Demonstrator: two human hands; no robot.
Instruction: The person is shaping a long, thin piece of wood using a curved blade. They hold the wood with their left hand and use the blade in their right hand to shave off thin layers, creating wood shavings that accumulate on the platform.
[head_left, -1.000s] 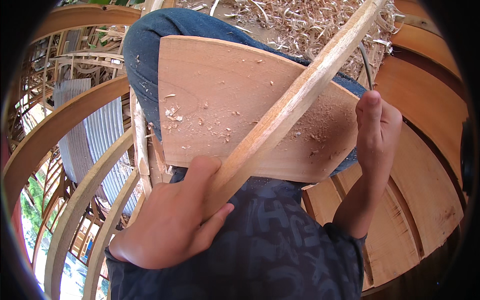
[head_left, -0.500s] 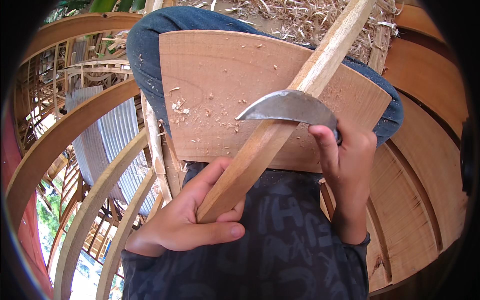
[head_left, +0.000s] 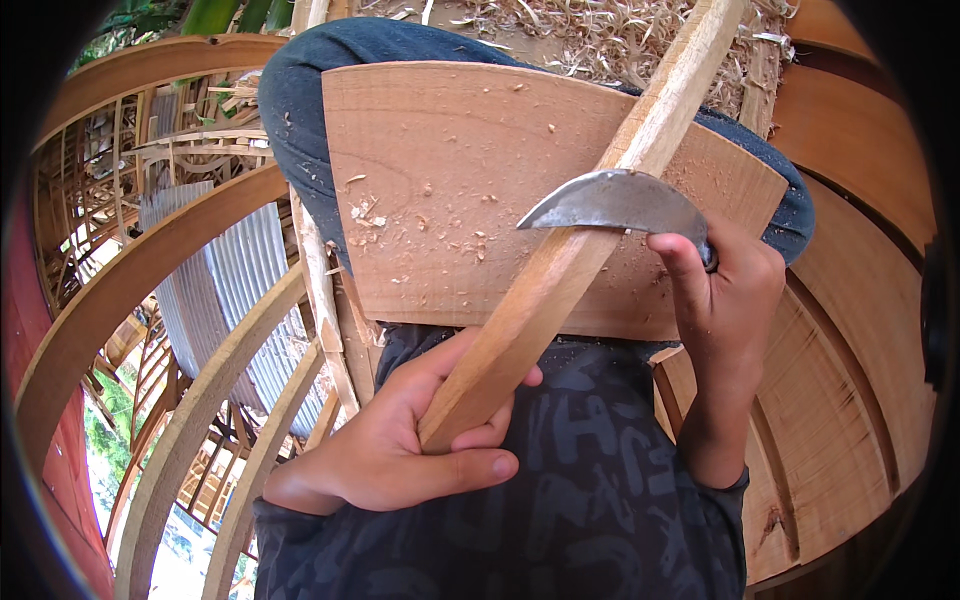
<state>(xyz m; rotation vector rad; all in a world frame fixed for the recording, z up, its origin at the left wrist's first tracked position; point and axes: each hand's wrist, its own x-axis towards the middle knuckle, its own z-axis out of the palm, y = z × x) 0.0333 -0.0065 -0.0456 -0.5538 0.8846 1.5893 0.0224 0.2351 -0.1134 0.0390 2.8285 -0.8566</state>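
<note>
Shaving seems the step: the left hand clamps the stick slanting over the board, the right hand clamps the knife across it, and the next stroke likely needs bracing.

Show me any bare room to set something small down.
The board is barest at upper left, between its top edge and the wood chips; crowded where the curved blade in the right hand crosses the stick, and beyond the legs, under shavings.
</note>
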